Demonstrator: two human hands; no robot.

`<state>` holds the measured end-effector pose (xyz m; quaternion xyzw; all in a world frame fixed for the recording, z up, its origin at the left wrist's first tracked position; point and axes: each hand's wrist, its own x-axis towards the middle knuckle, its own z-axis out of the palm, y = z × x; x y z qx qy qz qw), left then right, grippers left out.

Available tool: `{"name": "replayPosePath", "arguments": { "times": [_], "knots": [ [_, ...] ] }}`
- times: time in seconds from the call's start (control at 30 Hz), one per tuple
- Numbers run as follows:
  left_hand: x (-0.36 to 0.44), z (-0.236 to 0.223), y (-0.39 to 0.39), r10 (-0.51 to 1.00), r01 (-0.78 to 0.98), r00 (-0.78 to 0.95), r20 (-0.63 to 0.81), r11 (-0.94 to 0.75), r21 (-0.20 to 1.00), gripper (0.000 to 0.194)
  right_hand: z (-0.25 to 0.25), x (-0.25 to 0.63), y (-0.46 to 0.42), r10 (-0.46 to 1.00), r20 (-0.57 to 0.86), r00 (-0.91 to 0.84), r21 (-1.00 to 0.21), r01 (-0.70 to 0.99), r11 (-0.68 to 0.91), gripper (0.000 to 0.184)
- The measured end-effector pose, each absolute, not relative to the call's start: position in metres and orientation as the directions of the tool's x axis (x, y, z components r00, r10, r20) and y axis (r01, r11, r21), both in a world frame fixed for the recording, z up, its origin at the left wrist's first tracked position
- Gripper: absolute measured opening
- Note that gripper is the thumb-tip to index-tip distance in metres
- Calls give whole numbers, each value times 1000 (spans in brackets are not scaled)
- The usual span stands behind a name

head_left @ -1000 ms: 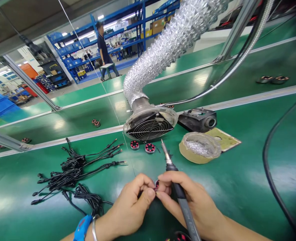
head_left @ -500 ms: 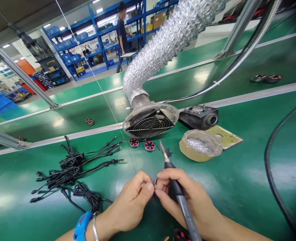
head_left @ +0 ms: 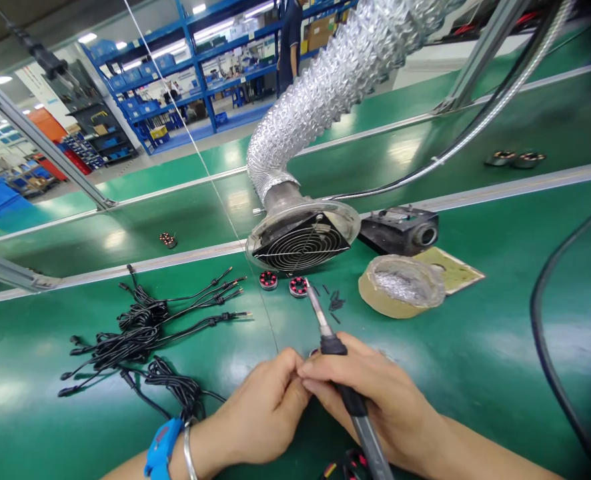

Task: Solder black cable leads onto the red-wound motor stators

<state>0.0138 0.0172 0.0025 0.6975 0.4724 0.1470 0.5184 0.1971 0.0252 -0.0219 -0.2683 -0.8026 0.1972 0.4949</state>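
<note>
My right hand is closed round a soldering iron, whose metal tip points up and away toward the fan. My left hand pinches a small red-and-black coil part together with my right fingertips; the part is almost hidden between the fingers at the centre bottom. Two similar red coil parts lie on the green table just in front of the extraction fan. My left wrist wears a blue band and a metal bangle.
A bundle of black leads lies at the left. A tape roll, a black metal block and a card sit right of the fan. A foil duct rises from the fan. A black cable curves at the right. A person stands by the far blue shelves.
My hands have closed tighter together, hiding the coil part. The soldering iron has tilted left, its tip now nearer the two coil parts. The far person has walked right.
</note>
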Motion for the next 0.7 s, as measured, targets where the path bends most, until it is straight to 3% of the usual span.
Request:
{"name": "replayPosePath", "arguments": {
  "times": [0.1, 0.17, 0.3, 0.47, 0.7],
  "knots": [
    [15, 8, 18, 823, 555, 498, -274, -60, 830, 19, -20, 200, 27, 661, 676, -326, -590, 298, 750, 29],
    [14, 11, 19, 839, 571, 481, -256, -78, 817, 16, -18, 204, 28, 742, 608, -282, -676, 306, 671, 26],
    [10, 8, 24, 831, 461, 472, -295, 53, 886, 19, -15, 209, 31, 823, 450, -347, -832, 172, 528, 29],
    [9, -6, 27, 806, 265, 483, -343, 239, 934, 28, -15, 208, 33, 790, 516, -332, -749, 273, 604, 27],
    [12, -4, 30, 767, 230, 480, -426, 359, 905, 47, -18, 204, 34, 704, 615, -355, -647, 283, 708, 26]
  ]
}}
